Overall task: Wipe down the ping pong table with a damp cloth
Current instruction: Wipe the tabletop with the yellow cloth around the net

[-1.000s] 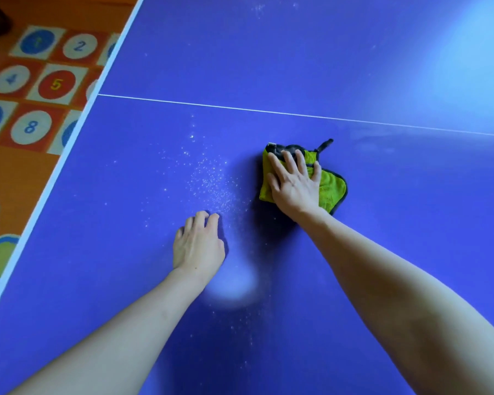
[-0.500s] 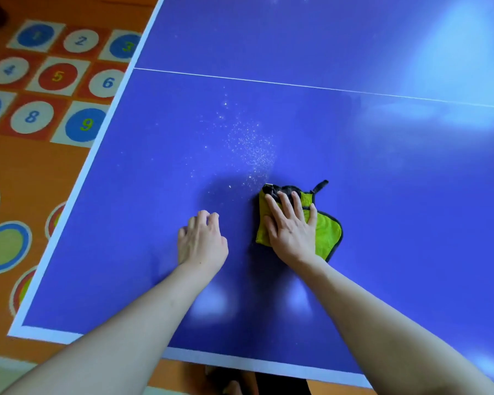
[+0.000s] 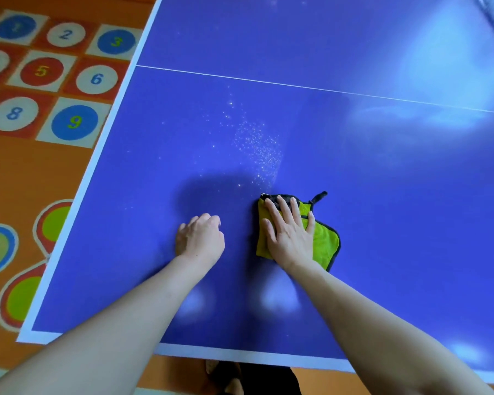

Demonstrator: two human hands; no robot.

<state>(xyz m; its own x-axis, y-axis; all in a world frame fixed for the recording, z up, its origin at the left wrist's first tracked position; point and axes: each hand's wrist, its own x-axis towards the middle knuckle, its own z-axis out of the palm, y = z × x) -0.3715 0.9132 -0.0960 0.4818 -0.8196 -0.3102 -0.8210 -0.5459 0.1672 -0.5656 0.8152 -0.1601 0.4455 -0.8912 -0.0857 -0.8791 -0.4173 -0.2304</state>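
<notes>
The blue ping pong table point(image 3: 397, 223) fills most of the view, with white edge lines and a thin white centre line. A folded yellow-green cloth point(image 3: 324, 243) with dark trim and a small loop lies near the table's front edge. My right hand point(image 3: 290, 235) presses flat on it, fingers straight and spread. My left hand point(image 3: 201, 238) rests on the bare table to the left of the cloth, fingers loosely curled, holding nothing. A patch of white specks point(image 3: 257, 146) sits on the surface just beyond the cloth.
To the left of the table lies an orange play mat point(image 3: 40, 75) with numbered circles. The table's front edge point(image 3: 240, 356) and left corner are close to me. My feet show below the front edge.
My right hand drew the cloth back toward the front edge, leaving the specks beyond it. My left hand stayed in place, and its fingers curled a little more.
</notes>
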